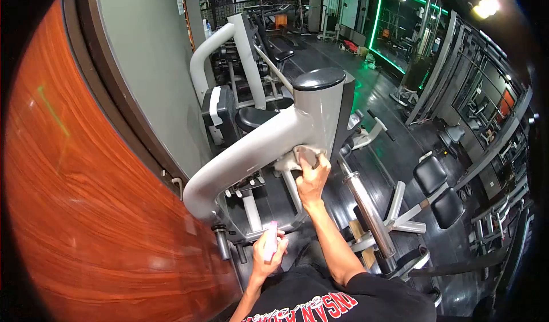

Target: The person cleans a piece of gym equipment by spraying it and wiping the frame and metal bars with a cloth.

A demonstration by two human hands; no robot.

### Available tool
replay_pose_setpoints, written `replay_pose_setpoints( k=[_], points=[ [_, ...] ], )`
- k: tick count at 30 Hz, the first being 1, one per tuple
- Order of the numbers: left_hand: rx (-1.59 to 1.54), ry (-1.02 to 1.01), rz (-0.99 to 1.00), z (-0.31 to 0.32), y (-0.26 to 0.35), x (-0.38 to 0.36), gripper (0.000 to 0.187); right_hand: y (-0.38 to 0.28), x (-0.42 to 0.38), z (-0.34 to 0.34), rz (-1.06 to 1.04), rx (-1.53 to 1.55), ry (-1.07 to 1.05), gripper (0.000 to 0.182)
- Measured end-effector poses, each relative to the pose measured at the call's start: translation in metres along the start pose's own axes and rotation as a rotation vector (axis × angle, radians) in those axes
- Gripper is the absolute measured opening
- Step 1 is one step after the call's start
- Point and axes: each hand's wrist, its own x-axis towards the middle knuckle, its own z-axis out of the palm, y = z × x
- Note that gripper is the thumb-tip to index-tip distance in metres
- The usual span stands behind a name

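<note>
My right hand (313,180) presses a pale cloth (290,159) against the underside of a thick light-grey machine arm (246,147), close to where it joins an upright post (323,107) with a glossy black cap (319,79). Lower down and to the left, my left hand (266,253) is wrapped round a small pink and white object (272,239), held upright in front of my body. What exactly that object is cannot be made out.
A reddish wooden panel (108,207) curves along the left, beside a grey wall (148,53). Black padded seats (430,173) and a chrome bar (369,213) stand on the right. Further back are more gym machines and a green-lit mirror frame (376,19).
</note>
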Motion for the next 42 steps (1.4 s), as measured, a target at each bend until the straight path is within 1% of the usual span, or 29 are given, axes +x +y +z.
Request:
replay_pose_setpoints(
  k=[2,3,4,6,7,8,10,11,13,14,15,18,20,22,23,24,26,29,30,32,34,35,36,37,38,39,40,41,42],
  points=[
    [-0.029,0.008,-0.022,0.001,0.001,-0.003,0.013,0.011,-0.038,0.011,0.02,-0.105,-0.16,0.068],
    [-0.02,0.015,-0.016,0.001,0.001,-0.002,0.013,0.011,-0.049,0.012,0.064,-0.114,-0.2,0.066],
    [-0.01,0.026,-0.01,-0.001,0.001,-0.001,0.014,0.012,-0.058,0.012,0.061,-0.111,-0.198,0.066],
    [-0.02,0.028,0.001,-0.004,0.001,-0.002,0.014,0.016,-0.064,0.007,0.188,-0.027,-0.282,0.062],
    [-0.022,0.037,0.005,-0.005,0.0,-0.002,0.014,0.019,-0.061,0.003,0.193,0.06,-0.259,0.057],
    [-0.026,0.044,0.007,-0.005,-0.001,-0.002,0.015,0.02,-0.057,0.002,0.189,0.06,-0.26,0.057],
    [-0.037,0.055,-0.008,-0.003,-0.002,-0.001,0.014,0.016,-0.028,-0.006,0.079,0.145,-0.002,0.054],
    [-0.044,0.065,-0.02,-0.002,-0.002,0.0,0.014,0.014,-0.014,-0.006,0.011,0.112,0.091,0.054],
    [-0.041,0.048,-0.017,0.0,-0.006,0.001,0.014,0.001,0.009,-0.007,0.02,-0.005,0.031,0.055],
    [-0.037,0.033,-0.013,0.0,-0.007,0.001,0.014,-0.002,0.01,-0.005,0.042,-0.086,-0.006,0.054],
    [-0.036,0.031,-0.016,0.001,-0.006,0.0,0.014,0.0,0.004,-0.002,0.017,-0.139,-0.026,0.051],
    [0.001,0.004,0.007,0.002,-0.002,0.002,0.014,0.006,-0.022,0.005,0.004,-0.123,-0.081,0.046],
    [-0.083,0.039,-0.024,0.002,-0.002,0.001,0.017,0.013,-0.035,0.004,0.018,-0.112,-0.095,0.043],
    [-0.069,0.034,-0.028,0.001,0.001,-0.001,0.015,0.016,-0.034,-0.006,0.156,-0.071,-0.242,0.042],
    [-0.055,0.027,-0.03,0.0,0.003,0.0,0.013,0.024,-0.034,-0.007,0.191,-0.04,-0.214,0.042],
    [-0.055,0.029,-0.022,0.0,0.002,0.0,0.013,0.028,-0.029,-0.013,0.248,0.077,-0.14,0.044],
    [-0.039,0.024,0.006,0.0,-0.003,0.0,0.014,0.019,0.005,-0.035,0.278,0.297,0.109,0.048],
    [-0.063,0.007,-0.016,0.003,-0.005,0.001,0.014,0.025,0.057,-0.043,0.155,0.353,0.413,0.056],
    [-0.06,-0.007,-0.009,0.005,-0.005,0.003,0.014,0.021,0.077,-0.048,0.065,0.294,0.411,0.057],
    [-0.042,-0.027,-0.002,0.007,-0.005,0.005,0.014,0.015,0.112,-0.039,0.03,0.264,0.334,0.055],
    [-0.022,-0.046,0.004,0.009,-0.004,0.007,0.014,0.01,0.127,-0.025,-0.059,0.26,0.33,0.054],
    [-0.062,-0.032,-0.014,0.011,-0.004,0.006,0.016,0.021,0.109,-0.011,-0.028,0.243,0.321,0.05],
    [-0.102,-0.019,-0.031,0.013,-0.004,0.006,0.018,0.031,0.084,0.001,0.048,0.214,0.267,0.049],
    [-0.102,-0.025,-0.025,0.014,-0.004,0.01,0.018,0.039,0.055,0.013,0.106,0.228,0.264,0.048],
    [-0.125,-0.023,-0.036,0.015,-0.004,0.012,0.018,0.06,0.014,0.033,0.029,0.198,0.273,0.05],
    [-0.149,-0.021,-0.053,0.018,-0.004,0.011,0.018,0.066,-0.028,0.035,0.239,0.2,0.088,0.052],
    [-0.153,-0.027,-0.055,0.02,-0.004,0.011,0.018,0.07,-0.056,0.029,0.309,0.178,0.023,0.051],
    [-0.148,-0.035,-0.037,0.022,-0.004,0.013,0.019,0.073,-0.074,0.023,0.392,0.235,-0.025,0.049],
    [-0.143,-0.043,-0.022,0.024,-0.003,0.014,0.019,0.079,-0.084,0.014,0.423,0.259,-0.079,0.046]
  ],
)
